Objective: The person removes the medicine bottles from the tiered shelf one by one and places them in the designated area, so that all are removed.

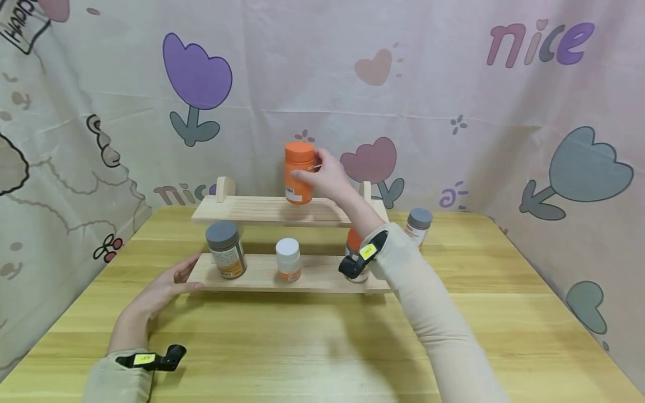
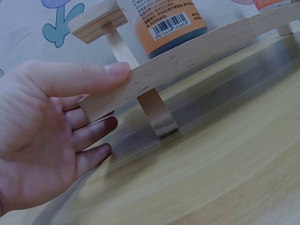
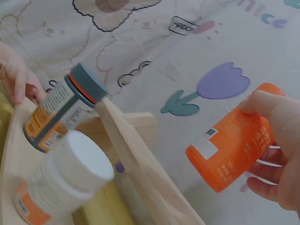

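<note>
Tulip-printed cloth (image 1: 302, 73) backs a wood-grain table (image 1: 282, 341) bearing a two-tier wooden rack (image 1: 252, 208). One person's left hand (image 1: 163, 285) pinches the end of the lower shelf (image 1: 262, 271), apparently to steady it. Their right hand (image 1: 330, 176) grips an orange supplement bottle (image 1: 297, 159) by its side, upright over the upper shelf (image 1: 322, 210), seemingly keeping its base free. Below, a gray-capped jar (image 1: 227, 252), a partly hidden orange-capped bottle (image 1: 354, 240) and a small white bottle (image 1: 288, 260) stand well apart, perhaps for easy reach.

Backdrop (image 1: 302, 67): "nice", "HAPP" | orange bottle (image 3: 234, 145): Chinese characters | large grey-lidded bottle (image 1: 227, 252): barcode (image 2: 169, 27) beginning "6 972434"
</note>
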Action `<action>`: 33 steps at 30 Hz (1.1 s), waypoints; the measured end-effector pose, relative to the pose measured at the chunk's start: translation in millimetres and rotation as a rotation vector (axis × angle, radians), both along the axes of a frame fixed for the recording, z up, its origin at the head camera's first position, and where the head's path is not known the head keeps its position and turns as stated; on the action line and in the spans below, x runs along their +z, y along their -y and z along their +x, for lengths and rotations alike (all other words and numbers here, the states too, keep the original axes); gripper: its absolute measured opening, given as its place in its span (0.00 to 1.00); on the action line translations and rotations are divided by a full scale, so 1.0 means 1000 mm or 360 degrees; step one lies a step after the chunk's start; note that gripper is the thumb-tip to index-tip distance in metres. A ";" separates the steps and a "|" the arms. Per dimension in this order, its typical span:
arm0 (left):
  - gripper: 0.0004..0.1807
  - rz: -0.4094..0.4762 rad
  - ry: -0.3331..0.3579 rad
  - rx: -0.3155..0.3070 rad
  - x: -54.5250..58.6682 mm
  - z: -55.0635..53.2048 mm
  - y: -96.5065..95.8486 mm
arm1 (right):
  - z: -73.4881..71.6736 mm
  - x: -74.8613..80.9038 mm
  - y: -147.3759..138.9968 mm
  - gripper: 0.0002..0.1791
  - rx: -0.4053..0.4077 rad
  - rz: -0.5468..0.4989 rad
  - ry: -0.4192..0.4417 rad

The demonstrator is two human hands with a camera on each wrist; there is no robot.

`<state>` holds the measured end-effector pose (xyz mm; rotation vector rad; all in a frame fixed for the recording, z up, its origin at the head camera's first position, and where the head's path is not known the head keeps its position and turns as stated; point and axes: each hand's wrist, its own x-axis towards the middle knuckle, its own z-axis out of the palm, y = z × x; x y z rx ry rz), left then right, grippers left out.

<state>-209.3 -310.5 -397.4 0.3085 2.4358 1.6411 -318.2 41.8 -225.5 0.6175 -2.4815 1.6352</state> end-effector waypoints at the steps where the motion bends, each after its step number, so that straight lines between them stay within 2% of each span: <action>1: 0.48 -0.0003 -0.0005 -0.0003 0.000 0.000 0.000 | 0.000 0.001 -0.004 0.31 -0.0027 0.0018 -0.0002; 7: 0.47 -0.0004 -0.0025 -0.0024 0.000 0.001 0.001 | 0.001 0.003 -0.030 0.29 -0.0126 0.0040 -0.0059; 19: 0.47 -0.0006 -0.0007 0.0006 -0.001 0.001 0.002 | -0.002 -0.006 -0.097 0.30 -0.0270 -0.0024 -0.0066; 33: 0.46 0.0006 -0.0035 -0.0029 0.001 0.002 0.002 | 0.007 -0.012 -0.160 0.33 -0.0469 0.0081 -0.0051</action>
